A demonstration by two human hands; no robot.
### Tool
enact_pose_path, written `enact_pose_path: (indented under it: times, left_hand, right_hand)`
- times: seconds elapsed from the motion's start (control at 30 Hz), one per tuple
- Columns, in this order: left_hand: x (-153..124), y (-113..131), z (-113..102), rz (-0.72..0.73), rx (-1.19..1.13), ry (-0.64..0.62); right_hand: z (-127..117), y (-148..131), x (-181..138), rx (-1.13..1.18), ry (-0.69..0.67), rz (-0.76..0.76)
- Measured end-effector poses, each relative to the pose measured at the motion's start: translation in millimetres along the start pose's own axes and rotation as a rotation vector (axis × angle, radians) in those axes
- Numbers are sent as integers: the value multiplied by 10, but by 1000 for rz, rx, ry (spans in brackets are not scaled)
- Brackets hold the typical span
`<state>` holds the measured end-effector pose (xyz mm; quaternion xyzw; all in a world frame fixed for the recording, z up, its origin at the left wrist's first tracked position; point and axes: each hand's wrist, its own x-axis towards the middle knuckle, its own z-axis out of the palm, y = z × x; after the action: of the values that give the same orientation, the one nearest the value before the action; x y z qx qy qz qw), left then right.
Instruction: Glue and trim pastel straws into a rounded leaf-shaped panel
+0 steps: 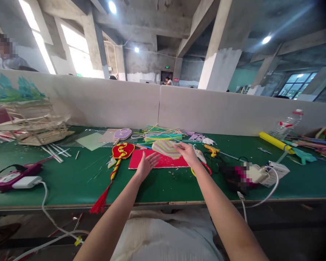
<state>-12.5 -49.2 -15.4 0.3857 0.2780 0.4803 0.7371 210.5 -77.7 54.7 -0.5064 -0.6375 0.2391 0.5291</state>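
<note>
My right hand (187,152) pinches the right edge of a striped, pastel-coloured fan-shaped piece (165,149), holding it above a red board (136,162). Just below and left of that piece, my left hand (147,165) is open, its fingers stretched out and nothing in them. To its left lies a red fan (128,151) with yellow trim, a twisted yellow handle and a red tassel (100,203) that hangs towards the table's front edge. Small pale scraps are scattered on and around the red board.
Behind my hands lie many coloured pipe cleaners (163,135) and a purple fan shape (122,134). A yellow glue gun (212,150) and a power strip with cables (256,174) are on the right, near a plastic bottle (289,125). A wooden stick model (40,127) stands left.
</note>
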Motion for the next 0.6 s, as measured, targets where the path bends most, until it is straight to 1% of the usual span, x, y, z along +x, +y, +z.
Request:
enact_pose_path:
  times: [0.17, 0.33, 0.47, 0.6]
  left_hand:
    - [18, -5, -7, 19, 31, 23]
    - [-13, 43, 10, 73, 68, 8]
    - [-8, 119, 79, 125, 139, -29]
    - [22, 274, 216, 115, 300, -108]
  right_hand:
    - [28, -21, -26, 2, 9, 4]
    - [-31, 11, -28, 17, -58, 21]
    - [-88, 26, -48, 40, -146, 41]
    - [-113, 42, -85, 93, -196, 71]
